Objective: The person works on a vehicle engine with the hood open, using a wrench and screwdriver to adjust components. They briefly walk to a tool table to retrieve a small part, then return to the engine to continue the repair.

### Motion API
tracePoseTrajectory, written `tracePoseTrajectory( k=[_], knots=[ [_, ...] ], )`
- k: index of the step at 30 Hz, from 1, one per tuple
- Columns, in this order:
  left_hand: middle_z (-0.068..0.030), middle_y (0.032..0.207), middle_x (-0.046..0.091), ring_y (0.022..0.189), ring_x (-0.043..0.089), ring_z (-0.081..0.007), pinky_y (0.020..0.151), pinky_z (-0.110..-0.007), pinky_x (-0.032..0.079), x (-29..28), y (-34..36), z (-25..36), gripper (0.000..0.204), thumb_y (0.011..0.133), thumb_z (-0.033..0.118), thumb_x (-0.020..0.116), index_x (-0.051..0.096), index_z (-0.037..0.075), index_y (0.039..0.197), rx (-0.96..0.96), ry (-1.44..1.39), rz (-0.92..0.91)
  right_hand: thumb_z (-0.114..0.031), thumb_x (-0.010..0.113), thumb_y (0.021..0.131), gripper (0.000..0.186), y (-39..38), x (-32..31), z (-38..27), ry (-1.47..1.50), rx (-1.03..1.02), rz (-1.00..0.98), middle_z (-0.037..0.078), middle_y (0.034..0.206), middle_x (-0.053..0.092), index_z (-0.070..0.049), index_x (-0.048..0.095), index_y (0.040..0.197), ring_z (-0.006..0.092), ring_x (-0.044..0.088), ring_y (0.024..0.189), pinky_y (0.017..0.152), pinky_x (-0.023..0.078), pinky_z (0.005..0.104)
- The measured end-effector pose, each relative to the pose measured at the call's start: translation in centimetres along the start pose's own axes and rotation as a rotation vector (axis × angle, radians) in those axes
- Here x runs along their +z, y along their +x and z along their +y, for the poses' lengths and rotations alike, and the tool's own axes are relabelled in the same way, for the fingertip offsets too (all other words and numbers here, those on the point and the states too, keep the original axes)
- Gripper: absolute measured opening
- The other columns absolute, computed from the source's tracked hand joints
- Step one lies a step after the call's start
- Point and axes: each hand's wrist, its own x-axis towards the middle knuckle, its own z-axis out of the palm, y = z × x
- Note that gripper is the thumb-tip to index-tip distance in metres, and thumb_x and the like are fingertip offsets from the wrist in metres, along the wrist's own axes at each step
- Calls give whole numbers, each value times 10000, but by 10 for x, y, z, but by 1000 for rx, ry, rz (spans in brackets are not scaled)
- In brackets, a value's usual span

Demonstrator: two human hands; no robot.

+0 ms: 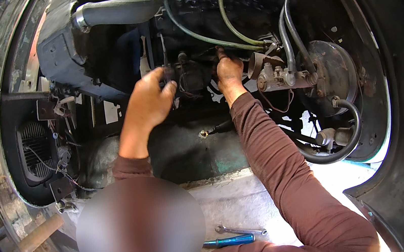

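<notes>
My left hand (152, 101) is closed round the dark handle of a screwdriver (168, 73). Its thin metal shaft points away from me, beside the engine. To the right, my right hand (230, 74) reaches down next to the engine block with its fingers bent together. Whatever those fingers grip is hidden in shadow. Between the hands sits a dark round engine part (193, 75) with thin wires. Just right of my right hand is a metal cylinder with fittings (285, 80), joined to a large round booster (335, 75).
A grey hose (120, 12) and a green hose (200, 37) cross the engine. A black hose (353, 129) curves at right. On the pale front ledge lie a wrench (238, 229) and a blue-handled screwdriver (232, 241). A horn-like finned part (36, 150) stands at left.
</notes>
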Motion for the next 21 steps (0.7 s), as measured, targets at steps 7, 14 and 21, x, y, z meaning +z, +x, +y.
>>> tracePoseTrajectory(
  k=[7, 14, 21],
  knots=[
    [-218, 1108, 681, 1004, 668, -437, 878, -489, 545, 41, -10, -19, 281, 888, 145, 698, 666, -14, 1117, 74, 156, 57, -217, 615, 1042, 149, -16, 3, -33, 84, 300, -112, 5, 896, 655, -110, 707, 1090, 135, 529, 652, 524, 404, 309],
    [-178, 1090, 680, 976, 677, -426, 825, -500, 565, 33, -7, -28, 264, 870, 143, 719, 655, 18, 1094, 137, 275, 39, -260, 608, 1042, 165, -12, -7, -40, 434, 616, -176, 21, 935, 658, -136, 679, 1125, 138, 483, 646, 560, 396, 311],
    [-161, 1091, 689, 991, 681, -412, 841, -492, 562, 35, 3, -14, 278, 872, 159, 714, 661, 24, 1110, 184, 243, 36, -264, 633, 1018, 251, 18, -11, 4, -283, -176, 23, 64, 971, 677, -58, 677, 1155, 160, 576, 715, 590, 467, 361]
  ],
)
